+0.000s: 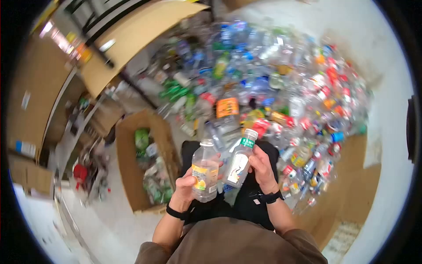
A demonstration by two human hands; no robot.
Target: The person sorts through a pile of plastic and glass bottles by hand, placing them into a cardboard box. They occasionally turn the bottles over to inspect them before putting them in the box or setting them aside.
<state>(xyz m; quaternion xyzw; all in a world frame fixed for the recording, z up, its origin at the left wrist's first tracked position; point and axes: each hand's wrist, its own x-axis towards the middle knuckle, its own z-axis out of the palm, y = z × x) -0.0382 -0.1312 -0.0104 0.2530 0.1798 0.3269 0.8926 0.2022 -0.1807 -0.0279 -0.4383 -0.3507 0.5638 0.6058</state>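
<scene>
Wrapped round a clear bottle with an orange and yellow label (205,169), my left hand (188,185) holds it upright over my lap. Beside it, a second clear bottle with a white label and green neck band (240,162) leans to the right in my right hand (262,166), gripped by its side. Both bottles show open necks without caps. A narrow gap lies between them. Just beyond, a large bottle with an orange label (227,108) rests at the near edge of the pile.
A big pile of plastic bottles (263,83) spreads ahead and to the right. At left stands a cardboard box (127,176) holding green and clear bottles. A table (145,28) is at the upper left. Cardboard (351,185) lies at right.
</scene>
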